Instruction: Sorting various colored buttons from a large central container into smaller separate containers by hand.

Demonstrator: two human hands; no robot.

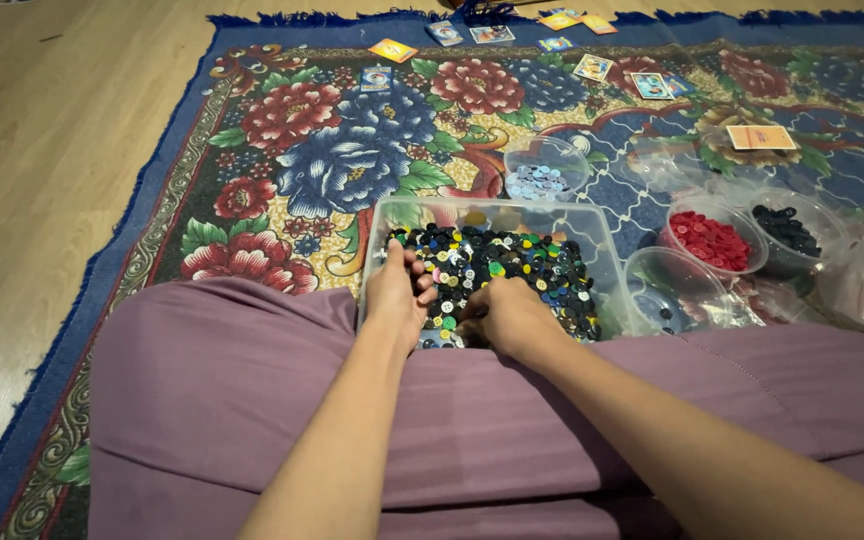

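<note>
Head view. A clear plastic bin (592,235) is seen on a floral rug (332,150), set just ahead of the lap, which is covered in mauve cloth (252,400). The bin is filled with mixed buttons (512,265), mostly black and dark blue, with green, yellow and white ones scattered among them.

The left hand (397,295) is laid over the bin's near left edge, fingers bent and dipped into the buttons; the fingertips are buried, so it cannot be told whether any button is pinched. The right hand (512,315) is placed just beside it at the near middle of the bin, fingers curled downward into the pile; whether anything is held there cannot be told either. The two hands are close together, nearly touching.

Beyond the bin, a small clear bowl of pale blue buttons (540,180) is noted. To the right, a bowl of red buttons (710,240) stands touching a bowl of black buttons (787,230). A further clear bowl (672,290), holding only a few dark buttons, is seen just beside the bin's right wall. Picture cards (592,68) are scattered along the rug's far edge. Wood flooring (42,150) is visible on the left.
</note>
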